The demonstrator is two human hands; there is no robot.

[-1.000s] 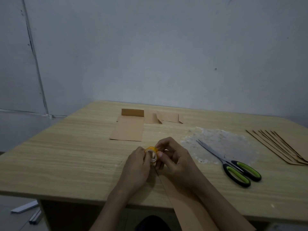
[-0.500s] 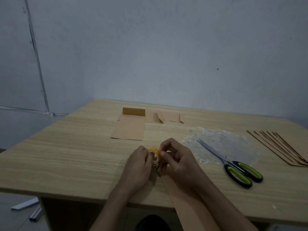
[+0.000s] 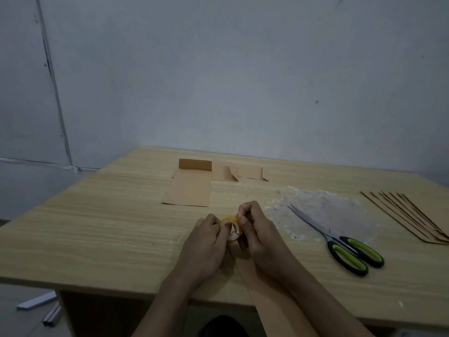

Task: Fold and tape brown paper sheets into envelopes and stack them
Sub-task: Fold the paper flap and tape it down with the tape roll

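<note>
Both hands together at near centre of desk [image 3: 97, 234], clamped on yellow tape roll [image 3: 232, 228]. Left hand [image 3: 204, 242] grips roll; right hand [image 3: 260, 234] pinches its top rim, likely hunting tape end. Brown paper sheet [image 3: 267, 297] lies directly beneath hands, long axis running near-right under right forearm, past desk's near edge. Scissors [image 3: 335, 237] lie right, nearer right hand.

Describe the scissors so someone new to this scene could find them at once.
On the wooden table, look right of the right hand, which pinches the yellow tape roll with the left hand. The scissors lie flat there, blades over a whitish patch, left of the fanned brown sheets. Only they have steel blades and black-and-green handles.
</note>
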